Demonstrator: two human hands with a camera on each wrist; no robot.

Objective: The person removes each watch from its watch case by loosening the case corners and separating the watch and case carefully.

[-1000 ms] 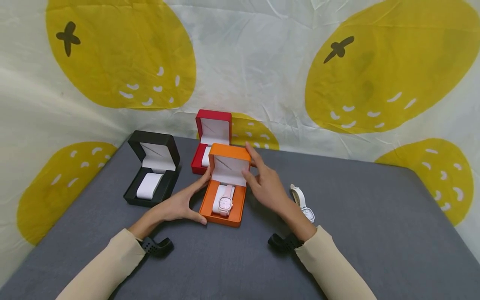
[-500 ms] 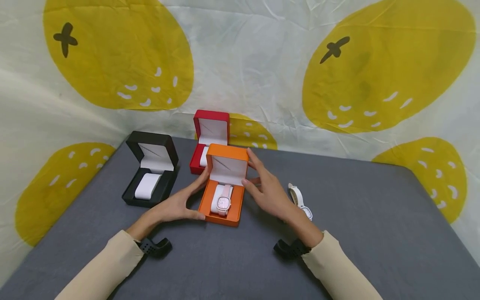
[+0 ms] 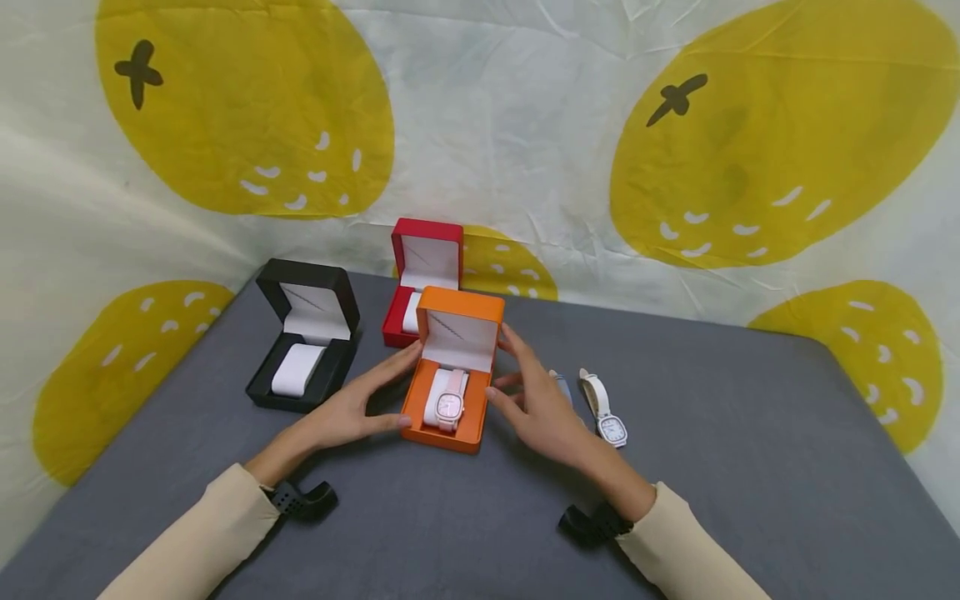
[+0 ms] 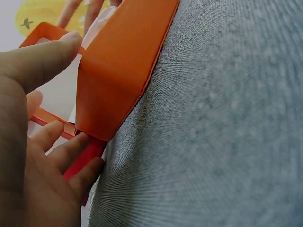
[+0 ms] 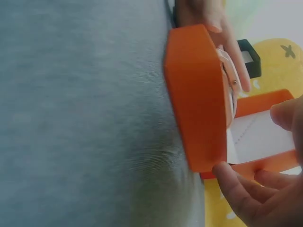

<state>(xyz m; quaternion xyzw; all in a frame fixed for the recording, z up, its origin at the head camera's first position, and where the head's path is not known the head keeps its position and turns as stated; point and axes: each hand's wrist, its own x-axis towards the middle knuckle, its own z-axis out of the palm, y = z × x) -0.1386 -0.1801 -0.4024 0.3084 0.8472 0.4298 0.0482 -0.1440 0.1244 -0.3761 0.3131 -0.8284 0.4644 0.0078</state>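
An orange watch box (image 3: 474, 425) stands on the cloth with its lid up and white lining showing. In it a pink-strapped watch (image 3: 449, 406) wraps a white cushion (image 3: 432, 400). My left hand (image 3: 352, 414) lies along the box's left side, fingers extended toward the hinge corner, thumb at the front left corner. On the other side, my right hand (image 3: 543, 414) has its thumb at the box's right edge and its index finger beside the raised lid. In the right wrist view, the right fingertips (image 5: 225, 172) are right at the hinge corner.
Left of the orange box is an open black watch box (image 3: 262, 387) with a white cushion. Behind stands an open red watch box (image 3: 396, 321), partly hidden. A white watch (image 3: 611, 429) lies right of the right hand, beside a bluish strap (image 3: 560, 385) mostly hidden behind it.
My right hand has slid from the lid's upper corner down and toward me along the box's side. The bluish strap has come into view behind it. The orange box stays in place.
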